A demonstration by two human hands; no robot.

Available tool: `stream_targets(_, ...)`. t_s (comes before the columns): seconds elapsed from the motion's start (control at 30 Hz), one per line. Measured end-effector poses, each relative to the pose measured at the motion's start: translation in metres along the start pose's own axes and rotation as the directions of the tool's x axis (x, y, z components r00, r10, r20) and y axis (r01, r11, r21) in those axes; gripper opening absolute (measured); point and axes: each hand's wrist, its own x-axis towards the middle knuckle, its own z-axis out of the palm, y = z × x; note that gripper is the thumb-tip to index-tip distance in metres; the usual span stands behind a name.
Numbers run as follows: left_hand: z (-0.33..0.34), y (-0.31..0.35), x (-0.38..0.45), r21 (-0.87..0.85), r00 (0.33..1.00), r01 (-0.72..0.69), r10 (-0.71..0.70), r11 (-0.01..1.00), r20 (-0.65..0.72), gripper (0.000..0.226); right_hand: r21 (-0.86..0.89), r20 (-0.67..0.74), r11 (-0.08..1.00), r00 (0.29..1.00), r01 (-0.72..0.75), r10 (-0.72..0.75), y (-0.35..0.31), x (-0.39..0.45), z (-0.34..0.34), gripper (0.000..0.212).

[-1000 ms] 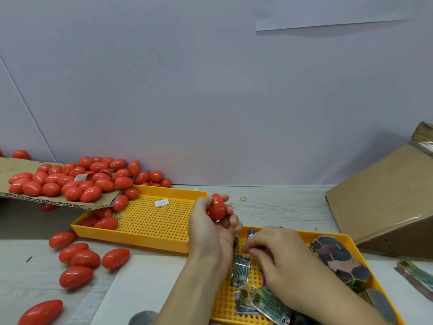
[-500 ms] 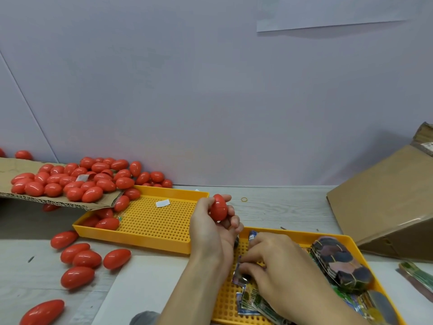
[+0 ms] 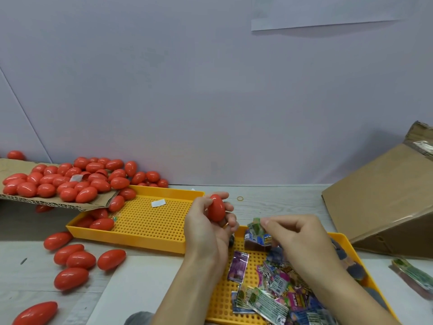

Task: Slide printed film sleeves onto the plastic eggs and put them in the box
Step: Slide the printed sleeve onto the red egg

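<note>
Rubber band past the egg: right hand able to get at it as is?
Probably not at once: the right hand pinches a film sleeve. The rubber band lies bare on the table, nothing covering it.

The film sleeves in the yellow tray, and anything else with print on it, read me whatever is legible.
"6": white corner of a sleeve at the near edge of the tray.
Sleeve pinched by the right hand: print too blurred.
White slip in the far tray: no readable text.

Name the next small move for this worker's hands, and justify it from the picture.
Probably bring the film sleeve pinched in the right hand over to the red egg gripped in the left hand: that egg is bare, and the two are still apart.
</note>
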Motion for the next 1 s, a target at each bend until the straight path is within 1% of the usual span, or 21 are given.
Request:
stream_targets(0.03, 0.0, -0.001, 0.0, 0.011, 1.0, 0.003, -0.003, 1.0, 0.018, 0.024, 0.086, -0.02, 0.995, 0.999, -0.049, 0.051, 0.001, 0.001, 0.0, 0.019)
stream_targets(0.1, 0.002, -0.001, -0.001, 0.08, 0.998, 0.006, -0.01, 0.997, 0.056, 0.018, 0.197, -0.03, 0.971, 0.989, -0.135, 0.143, 0.002, 0.004, -0.002, 0.016)
stream_targets(0.2, 0.001, -0.005, -0.001, 0.309, 0.991, -0.065, 0.025, 0.949, 0.133, 0.018, 0.365, 0.005, 0.906, 0.974, -0.212, 0.226, 0.005, 0.007, -0.003, 0.015)
stream_targets(0.3, -0.002, -0.01, -0.004, 0.516, 0.971, -0.174, 0.06, 0.839, 0.229, 0.01, 0.486, 0.074, 0.842, 0.971, -0.235, 0.228, 0.006, 0.009, -0.004, 0.036)
stream_targets(0.37, -0.004, -0.013, -0.005, 0.587, 0.955, -0.235, 0.074, 0.775, 0.286, 0.013, 0.522, 0.133, 0.817, 0.969, -0.246, 0.208, 0.004, 0.009, -0.005, 0.036)
stream_targets(0.43, -0.004, -0.013, -0.005, 0.603, 0.948, -0.266, 0.088, 0.752, 0.307, 0.013, 0.538, 0.172, 0.804, 0.967, -0.254, 0.19, 0.002, 0.009, -0.005, 0.034)
stream_targets(0.5, -0.004, -0.013, -0.005, 0.606, 0.946, -0.274, 0.094, 0.747, 0.311, 0.014, 0.549, 0.173, 0.8, 0.969, -0.241, 0.173, 0.002, 0.008, -0.004, 0.035)
stream_targets(0.63, -0.004, -0.012, -0.006, 0.615, 0.945, -0.286, 0.112, 0.735, 0.306, 0.02, 0.572, 0.158, 0.797, 0.979, -0.195, 0.126, -0.001, 0.006, -0.005, 0.052)
stream_targets(0.67, -0.003, -0.012, -0.006, 0.618, 0.945, -0.291, 0.118, 0.731, 0.305, 0.021, 0.546, 0.135, 0.818, 0.983, -0.177, 0.123, -0.002, 0.005, -0.005, 0.05)
stream_targets(0.7, -0.004, -0.012, -0.006, 0.619, 0.945, -0.294, 0.123, 0.729, 0.305, 0.023, 0.505, 0.095, 0.849, 0.987, -0.158, 0.127, -0.001, 0.006, -0.004, 0.043)
stream_targets(0.77, -0.004, -0.013, -0.006, 0.616, 0.944, -0.289, 0.111, 0.733, 0.311, 0.026, 0.426, 0.01, 0.894, 0.989, -0.139, 0.149, 0.002, 0.007, -0.003, 0.021)
stream_targets(0.8, -0.004, -0.013, -0.006, 0.614, 0.943, -0.284, 0.098, 0.736, 0.318, 0.027, 0.407, -0.015, 0.903, 0.988, -0.134, 0.153, 0.004, 0.008, -0.002, 0.013)
stream_targets(0.9, -0.003, -0.013, -0.007, 0.626, 0.935, -0.29, 0.074, 0.724, 0.347, 0.029, 0.403, -0.044, 0.907, 0.988, -0.12, 0.15, 0.006, 0.009, -0.002, 0.009)
stream_targets(1.0, -0.003, -0.013, -0.008, 0.623, 0.932, -0.293, 0.071, 0.725, 0.356, 0.033, 0.416, -0.033, 0.903, 0.99, -0.108, 0.134, 0.006, 0.008, -0.001, 0.013)
